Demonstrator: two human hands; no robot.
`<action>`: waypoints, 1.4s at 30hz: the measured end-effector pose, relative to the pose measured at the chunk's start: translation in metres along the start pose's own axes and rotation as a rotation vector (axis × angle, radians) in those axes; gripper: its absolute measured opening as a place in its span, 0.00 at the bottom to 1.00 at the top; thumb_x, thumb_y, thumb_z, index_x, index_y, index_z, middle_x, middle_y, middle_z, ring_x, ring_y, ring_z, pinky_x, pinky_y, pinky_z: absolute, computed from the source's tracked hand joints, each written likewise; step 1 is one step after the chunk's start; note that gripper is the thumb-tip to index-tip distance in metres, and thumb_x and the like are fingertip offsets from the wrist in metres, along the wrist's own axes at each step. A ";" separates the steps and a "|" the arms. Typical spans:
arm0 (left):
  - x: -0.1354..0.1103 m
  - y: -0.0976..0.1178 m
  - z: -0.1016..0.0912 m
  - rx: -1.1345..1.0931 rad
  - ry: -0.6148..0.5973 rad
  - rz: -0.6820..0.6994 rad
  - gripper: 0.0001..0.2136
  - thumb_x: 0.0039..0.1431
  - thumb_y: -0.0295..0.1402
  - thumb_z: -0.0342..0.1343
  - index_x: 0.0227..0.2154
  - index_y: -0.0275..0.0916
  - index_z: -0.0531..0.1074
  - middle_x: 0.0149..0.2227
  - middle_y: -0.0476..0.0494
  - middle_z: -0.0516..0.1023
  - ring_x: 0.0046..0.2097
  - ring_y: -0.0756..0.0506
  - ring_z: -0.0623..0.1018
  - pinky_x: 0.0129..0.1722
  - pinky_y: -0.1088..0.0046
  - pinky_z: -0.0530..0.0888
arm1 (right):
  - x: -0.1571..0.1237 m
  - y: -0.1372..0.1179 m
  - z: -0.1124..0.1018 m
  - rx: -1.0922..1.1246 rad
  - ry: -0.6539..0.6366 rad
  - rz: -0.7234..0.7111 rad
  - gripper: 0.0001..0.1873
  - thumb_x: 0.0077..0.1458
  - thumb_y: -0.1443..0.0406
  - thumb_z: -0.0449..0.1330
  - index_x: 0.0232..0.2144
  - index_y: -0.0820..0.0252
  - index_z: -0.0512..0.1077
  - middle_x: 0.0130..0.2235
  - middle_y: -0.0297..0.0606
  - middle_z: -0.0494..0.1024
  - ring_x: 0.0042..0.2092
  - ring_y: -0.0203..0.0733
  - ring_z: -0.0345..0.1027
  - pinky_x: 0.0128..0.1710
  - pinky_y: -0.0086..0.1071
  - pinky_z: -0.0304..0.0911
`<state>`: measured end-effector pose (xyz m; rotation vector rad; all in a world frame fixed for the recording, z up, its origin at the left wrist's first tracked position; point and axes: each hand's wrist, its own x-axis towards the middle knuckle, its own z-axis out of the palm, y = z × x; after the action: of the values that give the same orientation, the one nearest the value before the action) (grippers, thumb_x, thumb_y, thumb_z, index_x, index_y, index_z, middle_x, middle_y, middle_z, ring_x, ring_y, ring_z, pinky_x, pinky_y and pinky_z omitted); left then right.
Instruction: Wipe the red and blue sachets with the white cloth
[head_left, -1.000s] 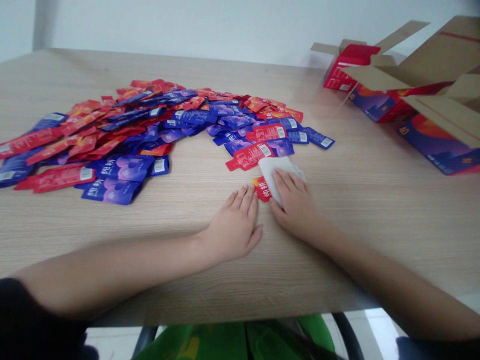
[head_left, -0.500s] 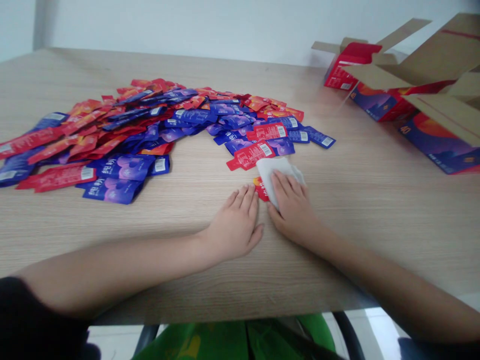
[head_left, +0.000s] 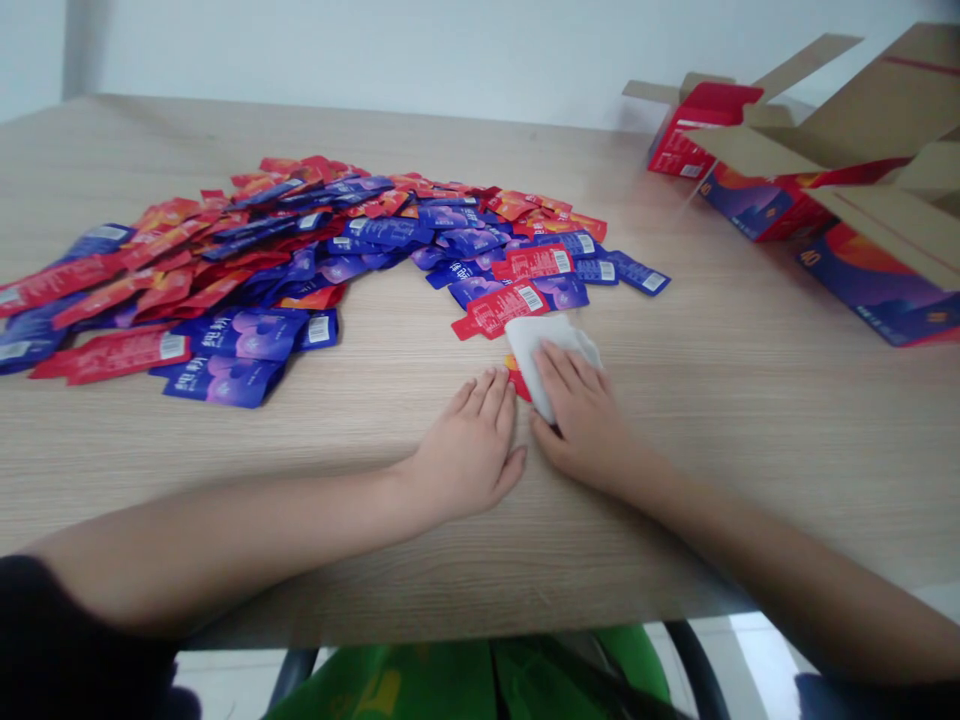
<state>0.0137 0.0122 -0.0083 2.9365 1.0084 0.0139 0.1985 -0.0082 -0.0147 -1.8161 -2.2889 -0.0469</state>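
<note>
In the head view, my right hand (head_left: 585, 415) lies over a folded white cloth (head_left: 529, 350), fingers pressing it down with the thumb at its near edge. Under the cloth is a small red sachet (head_left: 517, 379); only its left end with an orange patch shows. My left hand (head_left: 474, 445) rests flat on the table, fingers stretched out, fingertips at the sachet's left end. Whether they pin the sachet cannot be made out. Just beyond the cloth lies another red sachet (head_left: 501, 309) with a barcode.
A wide heap of red and purple-blue sachets (head_left: 300, 225) spreads across the left and middle of the wooden table (head_left: 360, 590). At the right stand open printed cartons, a small red one (head_left: 679, 150) and larger blue ones (head_left: 870, 280), flaps raised. A wall is behind.
My right hand and the cloth have slid slightly left, covering more of the red sachet. My left hand has stayed in place.
</note>
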 end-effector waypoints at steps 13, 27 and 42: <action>0.001 0.000 -0.001 -0.015 -0.014 0.000 0.32 0.64 0.41 0.41 0.63 0.17 0.53 0.67 0.19 0.51 0.68 0.29 0.53 0.65 0.53 0.55 | 0.002 0.007 -0.001 -0.017 -0.009 0.042 0.38 0.57 0.58 0.50 0.65 0.75 0.53 0.68 0.52 0.54 0.66 0.58 0.48 0.62 0.53 0.49; 0.000 0.000 0.000 -0.010 -0.008 0.001 0.33 0.64 0.41 0.42 0.63 0.17 0.53 0.67 0.19 0.51 0.68 0.29 0.54 0.65 0.53 0.55 | 0.005 0.015 0.002 -0.039 0.029 0.062 0.36 0.59 0.57 0.48 0.64 0.75 0.54 0.67 0.53 0.57 0.65 0.58 0.51 0.61 0.52 0.50; 0.001 -0.001 -0.002 0.001 -0.006 0.005 0.32 0.64 0.41 0.42 0.63 0.18 0.55 0.66 0.20 0.54 0.68 0.30 0.54 0.65 0.53 0.56 | 0.006 0.004 0.003 -0.029 0.026 0.007 0.34 0.58 0.60 0.49 0.63 0.75 0.56 0.66 0.52 0.58 0.65 0.56 0.51 0.62 0.50 0.51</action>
<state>0.0140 0.0132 -0.0067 2.9385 1.0005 0.0051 0.2008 -0.0009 -0.0167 -1.8261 -2.2761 -0.1022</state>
